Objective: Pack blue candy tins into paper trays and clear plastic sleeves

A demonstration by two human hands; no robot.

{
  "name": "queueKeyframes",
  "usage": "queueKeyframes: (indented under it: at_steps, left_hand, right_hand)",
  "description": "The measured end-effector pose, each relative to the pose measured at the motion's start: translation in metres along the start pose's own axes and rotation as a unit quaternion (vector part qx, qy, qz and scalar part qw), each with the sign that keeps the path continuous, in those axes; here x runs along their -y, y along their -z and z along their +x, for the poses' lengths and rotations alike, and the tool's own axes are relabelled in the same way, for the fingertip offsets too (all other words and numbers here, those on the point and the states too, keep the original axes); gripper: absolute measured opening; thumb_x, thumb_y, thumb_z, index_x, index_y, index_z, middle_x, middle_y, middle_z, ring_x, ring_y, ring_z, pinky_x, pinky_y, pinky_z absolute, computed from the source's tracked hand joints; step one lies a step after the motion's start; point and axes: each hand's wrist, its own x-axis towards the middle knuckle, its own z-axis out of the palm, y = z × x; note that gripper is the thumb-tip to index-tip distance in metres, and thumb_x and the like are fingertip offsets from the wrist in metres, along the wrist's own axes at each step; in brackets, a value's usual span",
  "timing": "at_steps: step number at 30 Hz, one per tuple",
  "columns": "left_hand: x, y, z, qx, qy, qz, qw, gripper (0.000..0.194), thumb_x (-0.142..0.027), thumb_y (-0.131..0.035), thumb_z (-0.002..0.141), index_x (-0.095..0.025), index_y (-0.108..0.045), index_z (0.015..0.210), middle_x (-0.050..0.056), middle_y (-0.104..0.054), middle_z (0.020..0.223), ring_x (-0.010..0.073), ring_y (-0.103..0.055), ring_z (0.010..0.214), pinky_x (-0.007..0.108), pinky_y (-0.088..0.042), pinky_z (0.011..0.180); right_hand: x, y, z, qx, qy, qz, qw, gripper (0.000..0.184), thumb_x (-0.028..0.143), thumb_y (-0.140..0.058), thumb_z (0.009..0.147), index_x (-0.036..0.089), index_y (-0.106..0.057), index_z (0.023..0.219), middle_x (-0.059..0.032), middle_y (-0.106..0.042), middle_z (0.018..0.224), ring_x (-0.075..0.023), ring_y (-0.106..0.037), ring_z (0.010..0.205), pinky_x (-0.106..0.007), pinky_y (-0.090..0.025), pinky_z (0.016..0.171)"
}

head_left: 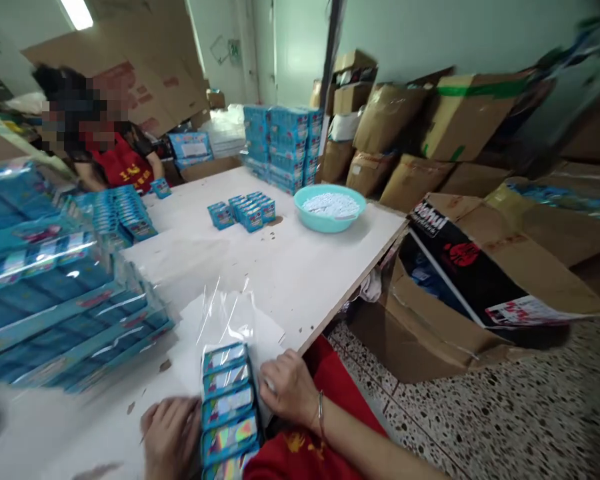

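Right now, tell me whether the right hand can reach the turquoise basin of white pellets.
Probably, with a forward stretch: from the right hand, beside the bagged blue boxes, the white tabletop runs to the turquoise basin with nothing tall between, only small specks. The exact reach is unclear.

The person's left hand [171,437] and right hand [291,389] flank a clear plastic bag [227,317] with a row of small blue boxes [229,404] inside, on the white surface [310,283]. Shrink-wrapped blue packs [55,307] tower to the left. Farther over, a turquoise basin [325,223] brims with white pieces [330,204], near a loose cluster of blue boxes [253,210]. Across sits a co-worker in a red apron [123,163].
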Motion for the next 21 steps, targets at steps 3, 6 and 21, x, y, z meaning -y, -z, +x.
queueKeyframes:
  at_steps: [3,6,21]
  left_hand:
    - [-0.013,0.0,0.008,0.053,0.016,0.02,0.998,0.009,-0.018,-0.048,0.084,-0.02,-0.055,0.08,0.001,-0.062,0.068,0.0184,-0.054,0.068,0.035,-0.032,0.072]
    - [-0.019,0.001,0.009,0.109,0.032,0.036,0.993,0.018,-0.019,-0.044,0.088,-0.019,-0.052,0.072,0.0,-0.057,0.062,0.0169,-0.049,0.065,0.034,-0.031,0.072]
    - [-0.077,0.063,-0.042,0.263,-0.016,-0.082,0.961,0.017,-0.015,-0.042,0.087,-0.017,-0.052,0.074,0.002,-0.055,0.065,0.0162,-0.04,0.066,0.034,-0.03,0.072]
  right_hand:
    - [0.0,0.002,-0.003,0.035,-0.003,0.027,0.999,0.019,0.025,-0.046,0.088,0.018,-0.055,0.073,-0.0021,-0.058,0.063,-0.015,-0.049,0.058,-0.032,-0.026,0.062]
    - [0.001,0.001,-0.006,0.041,0.012,0.057,0.997,0.022,0.015,-0.042,0.089,0.017,-0.053,0.07,-0.0019,-0.055,0.06,-0.0147,-0.045,0.057,-0.032,-0.026,0.063]
    - [0.001,0.03,-0.06,0.091,0.179,0.16,0.966,0.026,0.014,-0.042,0.09,0.02,-0.048,0.066,0.0009,-0.051,0.055,-0.0138,-0.04,0.051,-0.03,-0.026,0.059]
